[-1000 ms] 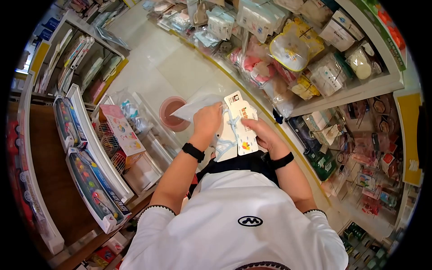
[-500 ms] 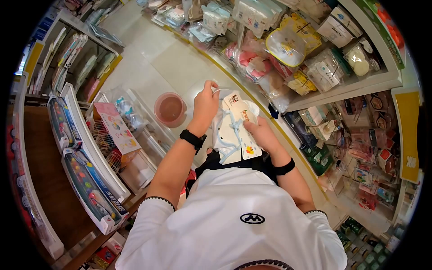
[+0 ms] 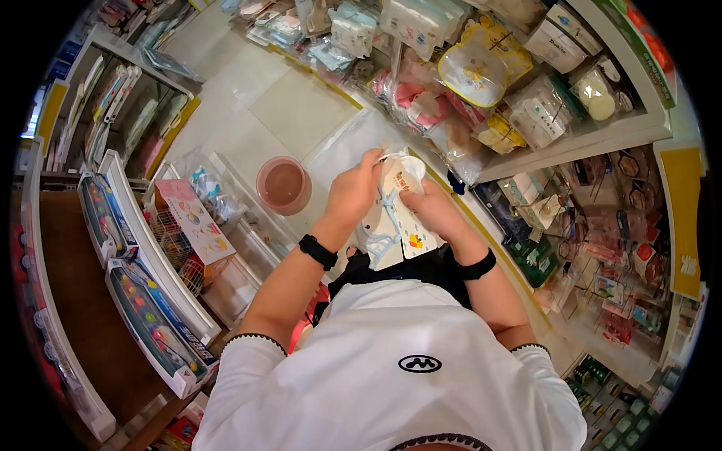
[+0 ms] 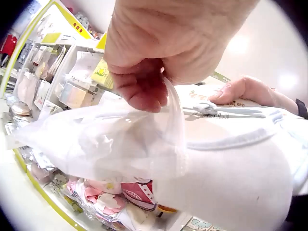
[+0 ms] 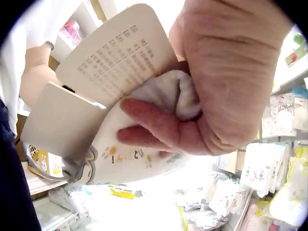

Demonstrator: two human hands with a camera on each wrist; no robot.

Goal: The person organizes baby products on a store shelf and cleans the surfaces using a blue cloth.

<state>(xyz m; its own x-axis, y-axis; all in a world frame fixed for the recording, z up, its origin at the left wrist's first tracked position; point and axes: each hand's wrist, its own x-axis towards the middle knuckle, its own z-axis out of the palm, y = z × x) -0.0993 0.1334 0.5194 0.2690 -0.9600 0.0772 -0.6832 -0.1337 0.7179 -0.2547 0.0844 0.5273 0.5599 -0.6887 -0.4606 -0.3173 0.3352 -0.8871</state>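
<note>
Now the hands [image 3: 355,194] hold bag [image 4: 86,144] and garment [image 4: 221,168], the card [image 3: 395,183] newly hidden at top.

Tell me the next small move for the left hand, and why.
Probably ease the edge of the plastic bag over the white garment: the left hand pinches that edge close beside it, while the right hand holds the garment.

plastic bag [image 4: 86,144]: swung forward | card [image 3: 395,182]: logo end now covered, apparently
</note>
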